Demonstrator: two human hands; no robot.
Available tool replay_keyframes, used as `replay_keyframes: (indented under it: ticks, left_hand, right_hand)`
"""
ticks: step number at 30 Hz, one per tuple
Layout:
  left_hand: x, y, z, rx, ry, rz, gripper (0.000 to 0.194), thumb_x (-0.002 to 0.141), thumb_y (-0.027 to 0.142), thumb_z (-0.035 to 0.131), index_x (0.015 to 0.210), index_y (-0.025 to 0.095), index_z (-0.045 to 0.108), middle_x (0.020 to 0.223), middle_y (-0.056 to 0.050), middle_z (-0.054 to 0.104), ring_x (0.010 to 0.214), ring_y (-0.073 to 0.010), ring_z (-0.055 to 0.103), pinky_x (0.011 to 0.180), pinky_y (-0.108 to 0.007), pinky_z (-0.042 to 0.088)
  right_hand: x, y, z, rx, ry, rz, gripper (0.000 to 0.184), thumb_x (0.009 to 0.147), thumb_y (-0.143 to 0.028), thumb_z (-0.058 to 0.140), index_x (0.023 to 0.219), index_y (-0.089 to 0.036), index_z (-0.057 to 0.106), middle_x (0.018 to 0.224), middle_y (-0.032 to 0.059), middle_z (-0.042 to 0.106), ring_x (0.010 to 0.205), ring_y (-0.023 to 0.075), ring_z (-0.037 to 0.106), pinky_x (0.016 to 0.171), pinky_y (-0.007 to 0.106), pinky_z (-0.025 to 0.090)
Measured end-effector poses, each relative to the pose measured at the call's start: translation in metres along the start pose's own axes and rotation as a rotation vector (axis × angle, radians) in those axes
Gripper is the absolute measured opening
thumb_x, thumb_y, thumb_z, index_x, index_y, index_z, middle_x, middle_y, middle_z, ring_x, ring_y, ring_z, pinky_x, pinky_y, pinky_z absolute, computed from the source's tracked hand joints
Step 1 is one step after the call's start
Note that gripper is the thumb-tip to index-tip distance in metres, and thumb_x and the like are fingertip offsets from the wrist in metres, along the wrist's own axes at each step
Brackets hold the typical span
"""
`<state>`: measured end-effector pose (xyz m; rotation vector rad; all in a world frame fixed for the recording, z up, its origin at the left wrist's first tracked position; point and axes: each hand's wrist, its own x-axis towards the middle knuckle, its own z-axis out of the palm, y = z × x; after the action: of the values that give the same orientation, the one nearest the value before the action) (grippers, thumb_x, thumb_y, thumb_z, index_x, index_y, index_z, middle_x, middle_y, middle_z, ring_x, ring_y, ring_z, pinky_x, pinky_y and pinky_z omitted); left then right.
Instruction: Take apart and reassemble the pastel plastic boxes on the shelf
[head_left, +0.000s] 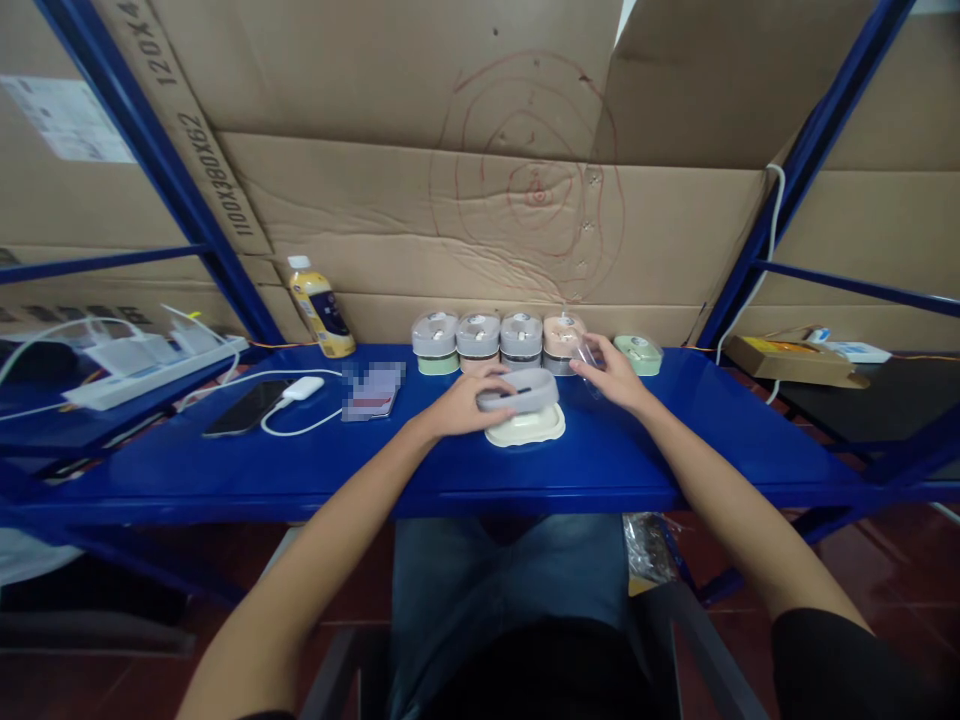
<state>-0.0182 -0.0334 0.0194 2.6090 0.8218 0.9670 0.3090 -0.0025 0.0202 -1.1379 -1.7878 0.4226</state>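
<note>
Your left hand (pixel 466 403) clamps the grey oval tray (pixel 520 390) on the cream base (pixel 525 428); your right hand's (pixel 611 375) fingers pinch a clear plastic lid (pixel 586 354).

This looks like a storeroom or small packing workshop. Blue metal shelving (pixel 525 470) serves as the bench, flattened cardboard boxes (pixel 420 130) line the back, and a power strip (pixel 150 372) lies alongside.

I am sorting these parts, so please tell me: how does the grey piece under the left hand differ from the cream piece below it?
The grey piece is darker and lies on top; the cream piece is pale and rests on the blue shelf. The left hand touches only the grey one. Both are rounded oblongs of similar size.
</note>
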Motion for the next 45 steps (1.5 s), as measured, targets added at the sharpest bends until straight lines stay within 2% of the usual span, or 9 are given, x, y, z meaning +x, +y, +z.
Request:
replay_keyframes:
  ticks: [3,7,9,13,19,28,33,39,45]
  left_hand:
    - [-0.001,0.013,0.01,0.041,-0.14,-0.001,0.04,0.084,0.049,0.081,0.114,0.022,0.079,0.147,-0.014,0.058,0.134,-0.0343,0.063,0.119,-0.052,0.047]
    - [0.001,0.024,0.019,0.053,-0.194,-0.032,0.045,0.081,0.048,0.084,0.118,0.023,0.076,0.151,-0.013,0.055,0.136,-0.0349,0.061,0.119,-0.05,0.048]
    - [0.002,0.026,0.02,0.044,-0.177,-0.065,0.056,0.079,0.047,0.085,0.127,0.023,0.07,0.149,-0.013,0.058,0.136,-0.0361,0.061,0.119,-0.053,0.048]
    - [0.004,0.026,0.023,-0.011,-0.075,-0.19,0.094,0.071,0.054,0.09,0.149,0.02,0.047,0.148,-0.019,0.059,0.138,-0.0421,0.059,0.116,-0.061,0.049]
    - [0.004,0.017,0.036,-0.162,0.012,-0.253,0.128,0.058,0.059,0.098,0.158,0.02,0.028,0.148,-0.025,0.059,0.142,-0.0474,0.057,0.115,-0.067,0.046]
    - [0.001,0.012,0.039,-0.158,0.018,-0.218,0.138,0.061,0.055,0.098,0.167,0.022,0.016,0.149,-0.024,0.058,0.14,-0.0472,0.057,0.113,-0.067,0.048]
    - [0.0,0.011,0.038,-0.155,-0.032,-0.214,0.138,0.062,0.056,0.097,0.167,0.02,0.016,0.154,-0.026,0.054,0.146,-0.0476,0.051,0.116,-0.067,0.045]
    - [-0.002,0.012,0.038,-0.086,-0.063,-0.18,0.136,0.064,0.052,0.095,0.169,0.018,0.015,0.159,-0.026,0.046,0.151,-0.0491,0.045,0.122,-0.067,0.041]
    - [-0.001,0.016,0.038,-0.078,-0.072,-0.185,0.136,0.066,0.052,0.094,0.17,0.019,0.012,0.164,-0.027,0.04,0.154,-0.0501,0.041,0.124,-0.068,0.039]
  right_hand:
    - [0.0,-0.001,0.001,0.024,0.004,-0.006,0.075,0.082,-0.064,0.078,0.143,-0.025,0.058,0.134,0.0133,0.072,0.121,0.035,0.071,0.106,0.058,0.057]
    - [-0.004,-0.01,0.002,0.055,-0.07,-0.061,0.081,0.078,-0.06,0.083,0.145,-0.02,0.06,0.139,0.0165,0.071,0.123,0.0371,0.07,0.109,0.059,0.055]
    - [-0.007,-0.018,0.002,0.087,-0.176,-0.169,0.082,0.077,-0.056,0.086,0.148,-0.022,0.061,0.147,0.0147,0.067,0.133,0.0366,0.066,0.116,0.056,0.051]
    - [-0.01,-0.036,0.001,0.053,-0.387,-0.355,0.084,0.076,-0.053,0.09,0.152,-0.028,0.061,0.154,0.0095,0.064,0.14,0.0345,0.062,0.119,0.053,0.049]
    - [-0.005,-0.051,0.006,-0.023,-0.517,-0.518,0.09,0.073,-0.052,0.094,0.154,-0.033,0.059,0.156,0.0078,0.063,0.144,0.0343,0.059,0.123,0.059,0.044]
    - [0.001,-0.055,0.019,0.026,-0.719,-0.516,0.088,0.074,-0.046,0.094,0.154,-0.037,0.058,0.16,0.0052,0.059,0.149,0.0323,0.054,0.126,0.059,0.04]
    - [-0.003,-0.046,0.02,0.008,-0.684,-0.489,0.089,0.075,-0.049,0.093,0.155,-0.033,0.058,0.16,0.0081,0.059,0.15,0.0327,0.053,0.127,0.058,0.039]
    - [-0.008,-0.041,0.015,-0.029,-0.657,-0.415,0.093,0.072,-0.052,0.094,0.155,-0.032,0.058,0.153,0.0076,0.065,0.14,0.0337,0.062,0.122,0.055,0.046]
    - [-0.004,-0.052,0.016,-0.065,-0.682,-0.479,0.088,0.074,-0.053,0.092,0.154,-0.03,0.06,0.149,0.0084,0.067,0.135,0.0329,0.064,0.117,0.051,0.05]
